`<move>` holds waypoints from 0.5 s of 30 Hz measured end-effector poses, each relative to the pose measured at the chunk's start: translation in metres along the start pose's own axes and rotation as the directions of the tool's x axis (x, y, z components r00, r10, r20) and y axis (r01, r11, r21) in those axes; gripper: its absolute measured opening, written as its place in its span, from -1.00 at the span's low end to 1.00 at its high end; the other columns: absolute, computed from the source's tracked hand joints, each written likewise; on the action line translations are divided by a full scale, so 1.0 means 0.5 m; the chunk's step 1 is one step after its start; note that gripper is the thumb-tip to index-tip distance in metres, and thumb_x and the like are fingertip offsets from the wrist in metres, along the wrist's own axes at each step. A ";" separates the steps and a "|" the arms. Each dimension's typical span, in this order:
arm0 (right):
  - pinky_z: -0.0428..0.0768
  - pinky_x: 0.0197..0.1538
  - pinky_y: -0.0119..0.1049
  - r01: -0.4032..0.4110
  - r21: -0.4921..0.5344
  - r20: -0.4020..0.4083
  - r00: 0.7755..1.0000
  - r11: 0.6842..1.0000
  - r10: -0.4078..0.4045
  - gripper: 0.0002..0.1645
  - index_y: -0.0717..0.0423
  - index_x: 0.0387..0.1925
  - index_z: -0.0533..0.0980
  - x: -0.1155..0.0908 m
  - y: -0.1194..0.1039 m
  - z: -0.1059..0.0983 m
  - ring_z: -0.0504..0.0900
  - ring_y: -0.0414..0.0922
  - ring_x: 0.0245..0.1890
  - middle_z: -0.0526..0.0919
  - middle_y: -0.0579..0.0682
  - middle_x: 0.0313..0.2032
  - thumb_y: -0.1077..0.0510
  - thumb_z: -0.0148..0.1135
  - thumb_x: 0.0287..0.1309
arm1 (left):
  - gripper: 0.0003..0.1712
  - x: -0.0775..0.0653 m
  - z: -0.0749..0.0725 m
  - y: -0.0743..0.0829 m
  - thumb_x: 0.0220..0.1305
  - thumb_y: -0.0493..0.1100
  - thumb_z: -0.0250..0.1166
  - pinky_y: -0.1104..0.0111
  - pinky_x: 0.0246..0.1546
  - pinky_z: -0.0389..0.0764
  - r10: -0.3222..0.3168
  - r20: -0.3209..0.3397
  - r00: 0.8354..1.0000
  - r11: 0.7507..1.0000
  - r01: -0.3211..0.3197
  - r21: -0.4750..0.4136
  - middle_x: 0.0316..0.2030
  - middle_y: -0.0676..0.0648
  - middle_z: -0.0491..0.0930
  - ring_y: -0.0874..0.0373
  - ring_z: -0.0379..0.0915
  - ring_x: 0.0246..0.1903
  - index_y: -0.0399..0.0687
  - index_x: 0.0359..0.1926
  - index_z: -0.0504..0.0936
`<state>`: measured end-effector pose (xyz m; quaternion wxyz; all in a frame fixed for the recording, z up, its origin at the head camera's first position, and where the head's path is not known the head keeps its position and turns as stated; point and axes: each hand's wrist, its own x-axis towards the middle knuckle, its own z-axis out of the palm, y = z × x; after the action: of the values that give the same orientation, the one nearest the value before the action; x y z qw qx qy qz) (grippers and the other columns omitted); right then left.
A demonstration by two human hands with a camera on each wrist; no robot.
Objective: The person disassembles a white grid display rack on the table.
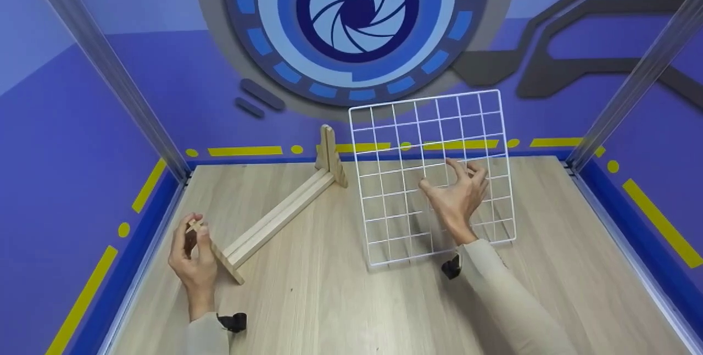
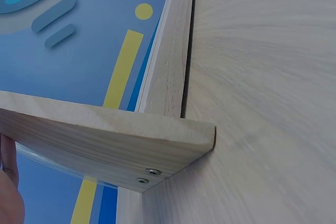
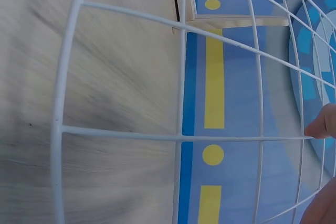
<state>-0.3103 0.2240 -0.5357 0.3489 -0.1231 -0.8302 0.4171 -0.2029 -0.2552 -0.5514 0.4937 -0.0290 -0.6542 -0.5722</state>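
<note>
A wooden stand (image 1: 280, 218), a long grooved bar with an upright piece at each end, lies diagonally on the left of the table. My left hand (image 1: 192, 267) pinches the top of its near upright between thumb and fingers. In the left wrist view, two metal fasteners show near the foot of this end piece (image 2: 105, 137). To the right, a white wire grid panel (image 1: 384, 198) is held nearly upright, its lower edge close over the table. My right hand (image 1: 457, 198) grips its wires near the middle, thumb and fingertips spread across several of them.
The pale wood-grain table (image 1: 324, 311) is bounded by a blue printed back wall (image 1: 165, 91) and side walls. Metal posts (image 1: 110, 69) stand at the corners. Beside the grid's left edge rises the stand's far upright (image 1: 329, 151).
</note>
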 end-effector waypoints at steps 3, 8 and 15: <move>0.25 0.36 0.19 -0.020 -0.009 0.012 1.000 1.000 0.020 -0.13 0.08 0.15 0.73 0.000 0.006 0.001 0.37 0.21 0.23 0.39 0.25 0.27 -0.01 0.75 -0.37 | -0.62 0.000 0.001 0.000 0.37 -0.49 0.24 0.54 -0.05 0.61 -0.006 0.002 1.000 1.000 0.006 0.003 -0.01 -0.26 0.72 0.12 0.66 -0.12 -0.60 0.17 0.59; 0.25 0.36 0.19 -0.055 -0.024 0.034 0.998 0.998 0.056 -0.11 0.08 0.18 0.72 0.001 0.015 0.003 0.37 0.22 0.23 0.37 0.26 0.27 0.01 0.77 -0.35 | -0.61 -0.001 0.000 -0.001 0.37 -0.48 0.24 0.54 -0.02 0.60 -0.012 0.000 1.000 1.000 0.012 -0.004 0.01 -0.26 0.73 0.10 0.66 -0.09 -0.59 0.18 0.59; 0.27 0.33 0.20 -0.103 -0.065 0.065 0.992 0.993 0.108 -0.08 0.07 0.20 0.71 0.005 0.019 0.008 0.37 0.23 0.24 0.38 0.25 0.25 -0.06 0.78 -0.33 | -0.62 0.001 -0.002 -0.004 0.36 -0.49 0.24 0.54 -0.04 0.61 0.006 -0.004 1.000 1.000 -0.006 -0.009 -0.01 -0.30 0.72 0.16 0.66 -0.13 -0.60 0.17 0.59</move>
<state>-0.3158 0.2287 -0.5437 0.2938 -0.1632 -0.8464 0.4131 -0.2036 -0.2570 -0.5529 0.4965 -0.0321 -0.6506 -0.5738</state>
